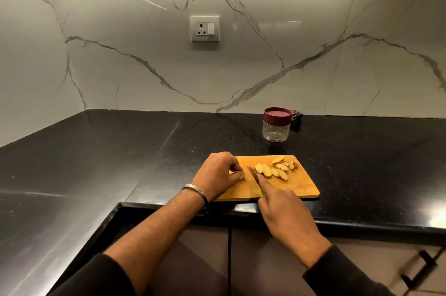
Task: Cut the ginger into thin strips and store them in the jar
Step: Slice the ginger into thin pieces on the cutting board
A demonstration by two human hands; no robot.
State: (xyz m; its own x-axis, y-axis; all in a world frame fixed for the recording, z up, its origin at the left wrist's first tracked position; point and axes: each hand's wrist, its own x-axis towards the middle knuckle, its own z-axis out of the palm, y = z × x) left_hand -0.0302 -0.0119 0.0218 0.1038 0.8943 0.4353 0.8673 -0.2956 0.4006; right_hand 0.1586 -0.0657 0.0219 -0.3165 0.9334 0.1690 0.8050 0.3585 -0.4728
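Fingers of right hand [287, 208] grip the knife [254, 174]; left hand [217, 172] fingers pinch a ginger piece [242, 175] at frame centre. Keep fingertips tucked, cuts narrow. Slices [277, 169] beyond on cutting board [301, 190]; lidded jar [276, 127] further up.

Ginger piece [237, 174]: mostly covered by the curled fingers of the left hand [217, 176]; only a yellow end shows. Knife [254, 175]: handle buried in the right hand [284, 213], a green sliver visible at the grip; blade tip too small to tell whether it touches the board. Dark patterned cloth [296, 115]: largely behind the jar [276, 127]. Cabinet handle [421, 269]: blurred, cut by the lower right edge. Both sleeves: cropped at the bottom edge.
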